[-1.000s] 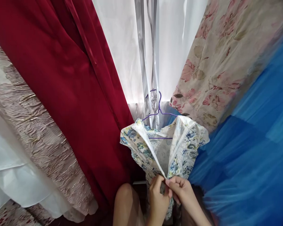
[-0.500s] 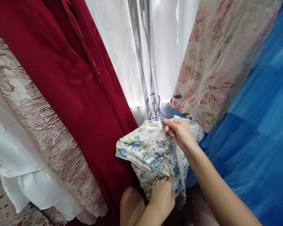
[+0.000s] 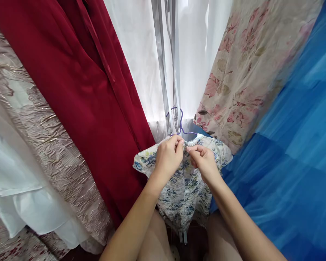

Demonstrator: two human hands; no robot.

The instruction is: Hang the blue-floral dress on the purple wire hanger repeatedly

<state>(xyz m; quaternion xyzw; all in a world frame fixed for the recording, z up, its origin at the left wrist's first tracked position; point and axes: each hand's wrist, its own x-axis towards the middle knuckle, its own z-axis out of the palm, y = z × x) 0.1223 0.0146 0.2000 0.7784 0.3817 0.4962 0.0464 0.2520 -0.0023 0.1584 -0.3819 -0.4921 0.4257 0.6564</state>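
Note:
A white top (image 3: pixel 179 188) with a blue and green floral print hangs on a purple hanger (image 3: pixel 182 121), low in the middle of the view. At its neckline, my left hand (image 3: pixel 168 154) is closed in a pinch on the fabric edge. My right hand (image 3: pixel 204 159) pinches the neckline just to the right, fingertips close to the left ones. Whatever small fastening may lie between the fingertips is hidden. Below, the top hangs down between my knees.
Long garments hang close on both sides: a dark red one (image 3: pixel 81 98) and a textured pink one (image 3: pixel 62 152) left, a pink floral one (image 3: pixel 233 83) and a blue one (image 3: pixel 282 163) right. Grey ribbons (image 3: pixel 161 54) drop in front of white cloth (image 3: pixel 136 47) behind.
My left hand has moved up from the lower front of the top to the neckline, beside my right hand. The top's front now hangs straighter, and my right hand has shifted slightly.

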